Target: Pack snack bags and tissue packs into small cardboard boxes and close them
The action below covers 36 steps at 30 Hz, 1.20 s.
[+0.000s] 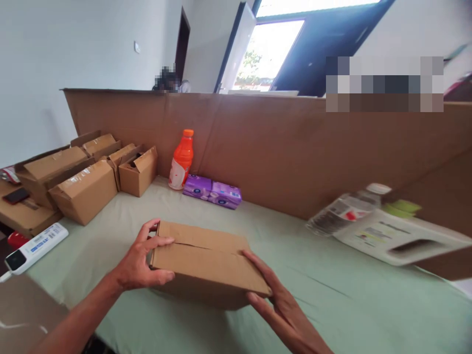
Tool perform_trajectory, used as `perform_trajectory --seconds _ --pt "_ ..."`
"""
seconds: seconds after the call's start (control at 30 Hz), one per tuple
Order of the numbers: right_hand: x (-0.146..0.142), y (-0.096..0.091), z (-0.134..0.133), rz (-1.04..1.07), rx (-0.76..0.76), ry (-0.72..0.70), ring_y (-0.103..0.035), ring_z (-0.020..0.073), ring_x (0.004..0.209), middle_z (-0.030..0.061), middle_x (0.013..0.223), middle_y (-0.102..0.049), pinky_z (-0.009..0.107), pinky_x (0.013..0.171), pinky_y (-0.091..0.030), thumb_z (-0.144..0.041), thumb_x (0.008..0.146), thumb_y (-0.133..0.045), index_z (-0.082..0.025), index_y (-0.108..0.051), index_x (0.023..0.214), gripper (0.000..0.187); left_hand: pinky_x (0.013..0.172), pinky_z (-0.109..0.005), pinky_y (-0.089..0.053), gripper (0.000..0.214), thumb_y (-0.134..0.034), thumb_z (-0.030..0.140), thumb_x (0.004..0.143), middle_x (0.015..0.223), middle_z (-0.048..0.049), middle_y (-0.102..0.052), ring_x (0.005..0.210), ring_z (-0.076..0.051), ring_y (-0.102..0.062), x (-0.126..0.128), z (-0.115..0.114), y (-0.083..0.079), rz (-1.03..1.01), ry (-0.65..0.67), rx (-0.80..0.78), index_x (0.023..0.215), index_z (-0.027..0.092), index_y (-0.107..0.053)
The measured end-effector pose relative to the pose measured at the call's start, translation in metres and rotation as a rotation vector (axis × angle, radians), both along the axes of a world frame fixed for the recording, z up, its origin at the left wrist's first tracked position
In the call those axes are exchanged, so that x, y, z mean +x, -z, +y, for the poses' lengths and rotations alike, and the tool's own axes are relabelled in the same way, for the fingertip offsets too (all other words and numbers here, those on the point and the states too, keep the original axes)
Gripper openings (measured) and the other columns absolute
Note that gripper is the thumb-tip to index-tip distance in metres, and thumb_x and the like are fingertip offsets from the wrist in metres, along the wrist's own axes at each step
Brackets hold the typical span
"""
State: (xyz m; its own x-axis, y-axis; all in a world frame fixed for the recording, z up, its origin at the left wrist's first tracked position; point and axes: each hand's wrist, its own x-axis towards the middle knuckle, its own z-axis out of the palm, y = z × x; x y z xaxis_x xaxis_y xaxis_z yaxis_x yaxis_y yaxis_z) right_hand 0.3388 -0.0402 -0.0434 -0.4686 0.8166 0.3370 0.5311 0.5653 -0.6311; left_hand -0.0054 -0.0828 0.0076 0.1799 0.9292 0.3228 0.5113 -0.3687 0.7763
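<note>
A closed brown cardboard box (pixel 206 260) is in front of me, its two top flaps meeting along a seam. Around its left end, my left hand (pixel 138 258) grips with the fingers on the top and the thumb on the near edge. On the opposite end, my right hand (pixel 276 295) presses with the fingers along the top edge and the thumb at the near corner. I cannot tell whether the box rests on the table or is slightly raised. Beyond it lies a purple tissue pack (pixel 212 191).
Several cardboard boxes (pixel 84 187) stand at the left, near a white power strip (pixel 37 248). An orange bottle (pixel 182 160) is by the cardboard partition (pixel 258 142). At the right lie a clear bottle (pixel 346 211) and a white jug (pixel 391 241) on the green cloth (pixel 313 295).
</note>
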Motion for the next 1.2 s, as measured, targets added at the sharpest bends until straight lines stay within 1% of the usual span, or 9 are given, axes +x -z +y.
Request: perform_trajectory --seconds 0.13,0.27,0.4,0.53,0.7,0.93,1.07,1.13,1.2 --pt "-0.043 -0.012 0.031 0.069 -0.058 -0.170 -0.040 0.0304 0.144 0.0092 0.159 -0.038 0.052 0.116 -0.037 -0.047 0.098 -0.046 -0.032 -0.030 0.156 0.062 0.101 -0.050 -0.052 0.057 -0.077 0.026 0.068 0.151 -0.0113 -0.034 0.130 -0.034 -0.052 -0.008 -0.041 0.012 0.116 -0.347 0.202 0.123 0.028 -0.064" --pt "-0.140 -0.011 0.073 0.193 -0.090 -0.281 -0.042 0.0271 0.142 0.0109 0.157 -0.042 0.047 0.116 -0.037 -0.052 0.098 -0.044 -0.024 -0.035 0.155 0.064 0.094 -0.050 -0.056 0.044 -0.072 0.034 0.079 0.145 -0.0131 -0.041 0.125 -0.035 -0.055 -0.036 -0.067 0.020 0.303 -0.750 0.415 0.121 0.025 -0.065" --pt "-0.243 0.006 0.102 0.247 -0.079 -0.151 -0.037 0.0280 0.145 0.0160 0.159 -0.036 0.050 0.116 -0.036 -0.051 0.100 -0.034 -0.016 -0.024 0.158 0.068 0.101 -0.058 -0.049 0.043 -0.072 0.044 0.081 0.136 -0.0180 -0.046 0.123 -0.039 -0.054 -0.069 -0.043 0.019 0.429 -0.978 0.534 0.114 0.017 -0.069" --pt "-0.303 0.029 0.107 0.190 -0.054 -0.141 -0.032 0.0297 0.147 0.0229 0.159 -0.032 0.049 0.118 -0.031 -0.042 0.098 -0.040 -0.005 -0.019 0.157 0.073 0.105 -0.059 -0.045 0.047 -0.075 0.045 0.078 0.135 -0.0198 -0.045 0.124 -0.041 -0.052 -0.090 0.002 0.020 0.445 -1.148 0.557 0.112 0.014 -0.071" --pt "-0.318 0.048 0.096 0.039 -0.037 -0.221 -0.044 0.0317 0.140 0.0201 0.148 -0.051 0.051 0.113 -0.035 -0.038 0.093 -0.052 -0.011 -0.041 0.149 0.064 0.108 -0.060 -0.040 0.049 -0.075 0.046 0.078 0.142 -0.0191 -0.039 0.133 -0.043 -0.044 -0.100 0.044 0.025 0.387 -1.254 0.486 0.118 0.018 -0.069" --pt "-0.312 0.041 0.092 -0.138 -0.017 -0.303 -0.038 0.0284 0.144 0.0153 0.152 -0.048 0.047 0.117 -0.025 -0.035 0.086 -0.064 -0.014 -0.041 0.151 0.072 0.115 -0.059 -0.030 0.055 -0.075 0.046 0.077 0.148 -0.0212 -0.034 0.139 -0.044 -0.036 -0.113 0.073 0.031 0.317 -1.279 0.484 0.122 0.016 -0.066" --pt "-0.311 0.038 0.091 -0.204 0.011 -0.311 -0.039 0.0269 0.143 0.0135 0.152 -0.049 0.045 0.117 -0.026 -0.037 0.088 -0.063 -0.015 -0.045 0.149 0.067 0.117 -0.060 -0.026 0.084 -0.073 0.047 0.078 0.158 -0.0242 -0.018 0.148 -0.044 -0.020 -0.108 0.065 0.042 0.204 -1.239 0.471 0.148 0.015 -0.039" --pt "-0.311 0.037 0.091 -0.226 0.032 -0.302 -0.040 0.0262 0.143 0.0135 0.151 -0.050 0.044 0.117 -0.028 -0.036 0.090 -0.062 -0.014 -0.046 0.147 0.063 0.118 -0.062 -0.024 0.099 -0.069 0.046 0.081 0.161 -0.0268 -0.008 0.152 -0.043 -0.010 -0.097 0.051 0.054 0.163 -1.215 0.443 0.157 0.013 -0.013" --pt "-0.312 0.035 0.090 -0.246 0.056 -0.294 -0.041 0.0254 0.142 0.0126 0.151 -0.051 0.043 0.116 -0.029 -0.036 0.093 -0.059 -0.015 -0.049 0.145 0.057 0.118 -0.063 -0.024 0.100 -0.064 0.043 0.085 0.162 -0.0284 -0.006 0.152 -0.043 -0.008 -0.080 0.031 0.068 0.172 -1.181 0.411 0.157 0.011 -0.003"
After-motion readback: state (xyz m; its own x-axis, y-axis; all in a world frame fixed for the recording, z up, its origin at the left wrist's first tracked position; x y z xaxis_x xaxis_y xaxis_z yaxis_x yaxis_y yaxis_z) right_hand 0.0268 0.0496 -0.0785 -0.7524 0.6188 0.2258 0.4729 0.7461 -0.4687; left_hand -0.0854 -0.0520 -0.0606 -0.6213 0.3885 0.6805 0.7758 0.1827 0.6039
